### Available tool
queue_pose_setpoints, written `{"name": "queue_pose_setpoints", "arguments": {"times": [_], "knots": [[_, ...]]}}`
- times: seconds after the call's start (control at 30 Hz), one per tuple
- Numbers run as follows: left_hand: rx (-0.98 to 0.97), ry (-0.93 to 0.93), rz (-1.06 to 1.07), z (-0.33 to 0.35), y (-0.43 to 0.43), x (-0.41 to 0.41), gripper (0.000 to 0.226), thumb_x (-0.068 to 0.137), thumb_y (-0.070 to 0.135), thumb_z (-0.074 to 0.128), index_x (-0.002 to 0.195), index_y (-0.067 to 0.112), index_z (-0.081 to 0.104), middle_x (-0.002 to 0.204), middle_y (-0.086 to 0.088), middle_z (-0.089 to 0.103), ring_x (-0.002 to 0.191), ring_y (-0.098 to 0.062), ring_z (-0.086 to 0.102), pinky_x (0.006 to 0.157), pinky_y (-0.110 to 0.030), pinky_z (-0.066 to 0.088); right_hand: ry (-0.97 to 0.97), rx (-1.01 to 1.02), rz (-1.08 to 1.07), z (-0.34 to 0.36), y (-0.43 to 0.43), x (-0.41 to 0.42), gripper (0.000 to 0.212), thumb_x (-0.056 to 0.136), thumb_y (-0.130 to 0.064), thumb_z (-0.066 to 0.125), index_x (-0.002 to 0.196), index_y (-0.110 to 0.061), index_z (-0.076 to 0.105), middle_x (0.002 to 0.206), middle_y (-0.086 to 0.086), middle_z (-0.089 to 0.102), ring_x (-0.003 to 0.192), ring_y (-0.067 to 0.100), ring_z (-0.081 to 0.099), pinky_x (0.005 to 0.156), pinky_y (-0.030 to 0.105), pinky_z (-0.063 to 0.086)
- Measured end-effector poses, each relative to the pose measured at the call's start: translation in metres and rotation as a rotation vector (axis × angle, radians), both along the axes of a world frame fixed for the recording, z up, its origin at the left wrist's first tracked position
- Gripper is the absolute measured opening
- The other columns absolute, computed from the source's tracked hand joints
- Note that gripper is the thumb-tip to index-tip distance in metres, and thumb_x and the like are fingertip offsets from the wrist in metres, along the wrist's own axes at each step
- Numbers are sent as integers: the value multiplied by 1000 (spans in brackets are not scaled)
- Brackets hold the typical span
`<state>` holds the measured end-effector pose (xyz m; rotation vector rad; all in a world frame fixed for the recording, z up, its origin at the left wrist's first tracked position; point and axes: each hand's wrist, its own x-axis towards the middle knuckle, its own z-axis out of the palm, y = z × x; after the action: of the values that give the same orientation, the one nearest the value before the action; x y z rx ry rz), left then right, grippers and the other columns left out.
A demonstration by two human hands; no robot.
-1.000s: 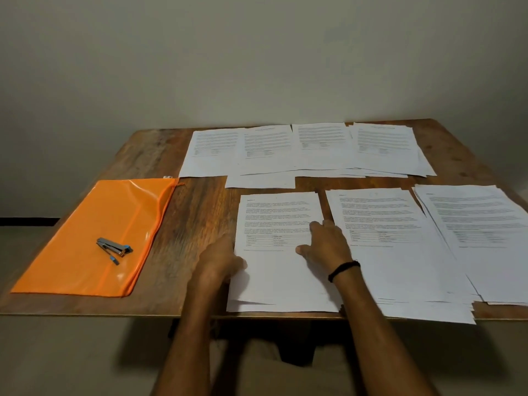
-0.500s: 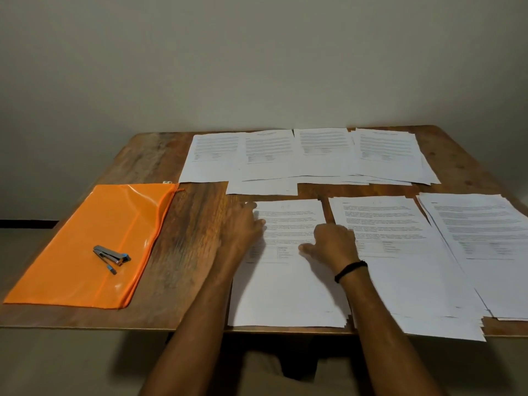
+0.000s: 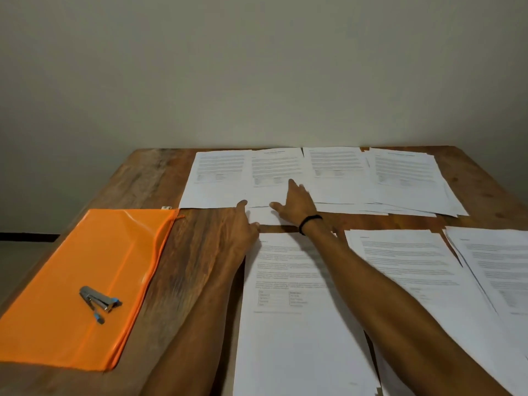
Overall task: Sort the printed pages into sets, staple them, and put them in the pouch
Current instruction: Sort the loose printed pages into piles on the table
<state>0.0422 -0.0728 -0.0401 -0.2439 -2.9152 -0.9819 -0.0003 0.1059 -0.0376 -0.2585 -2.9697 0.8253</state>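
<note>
The right hand (image 3: 295,205) lies spread flat on a far-row stack of printed pages (image 3: 274,170), whose long axis runs near to far; the left hand (image 3: 243,225) touches its near left corner with straight fingers. The paper is thin and matt. The glossy orange pouch (image 3: 57,267), with the metal stapler (image 3: 98,300) on it, lies left on the grained wooden surface (image 3: 194,252).

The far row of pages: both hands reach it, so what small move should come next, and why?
Probably pick up the top sheet of the second stack from the left. The right hand lies flat on it, the left hand is at its near edge, and the stapler lies untouched on the pouch.
</note>
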Motion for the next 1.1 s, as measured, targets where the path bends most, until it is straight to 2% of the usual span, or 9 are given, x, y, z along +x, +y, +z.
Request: {"name": "queue_pose_setpoints", "arguments": {"times": [0.2,0.33,0.43,0.6,0.73,0.83,0.9,1.0,1.1], "knots": [[-202,-149,131,1,4,-24,97,88,37,70,159,10,9,140,-24,51,125,-42,52,103,-52,41,-89,99,76,-25,-22,-45,105,87,-68,57,158,-6,11,164,11,21,153,27,14,125,46,6],[64,-214,149,-7,8,-33,89,95,28,67,157,8,6,161,-16,24,146,-30,29,117,-36,19,-20,177,97,-28,-28,-54,73,92,-58,57,145,-11,44,146,12,51,136,30,43,121,45,21],[0,-228,168,-8,3,-36,104,86,33,75,158,15,3,146,-21,45,129,-39,49,108,-50,41,174,150,66,-24,-33,-50,30,98,-35,58,115,-11,66,113,12,71,103,30,63,107,45,43],[844,-348,335,10,-24,-28,62,97,45,61,148,20,36,131,-4,63,106,-17,67,87,-33,59,379,4,18,13,-50,-15,29,98,-30,60,120,-12,66,109,10,73,93,28,69,78,33,55],[1282,-493,348,30,-72,-7,80,87,79,43,131,13,46,116,-16,70,102,-32,72,92,-49,57,269,50,217,41,-81,48,32,95,-37,62,118,-16,66,109,8,73,95,29,68,79,39,56],[1193,-651,316,39,-113,10,81,78,84,50,112,12,62,104,-15,69,90,-30,69,73,-39,58,105,38,422,49,-111,103,44,92,-56,59,118,-21,64,114,4,70,101,26,64,83,38,52],[1064,-643,282,40,-135,27,54,87,56,68,113,8,64,109,-17,66,88,-30,65,63,-32,53,-89,10,570,49,-129,131,60,89,-67,54,123,-18,62,123,4,66,108,26,61,86,36,49],[541,-520,340,33,-166,46,54,85,4,75,134,8,53,113,-17,70,95,-28,70,76,-39,60,-194,46,633,39,-150,151,72,91,-71,44,131,-14,60,131,7,64,113,26,59,93,39,49],[215,-503,365,36,-177,61,57,82,-2,74,133,12,52,112,-16,69,100,-29,66,89,-46,57,-36,98,552,21,-161,153,61,96,-65,44,123,-15,65,122,6,68,106,25,63,87,37,48]]}}
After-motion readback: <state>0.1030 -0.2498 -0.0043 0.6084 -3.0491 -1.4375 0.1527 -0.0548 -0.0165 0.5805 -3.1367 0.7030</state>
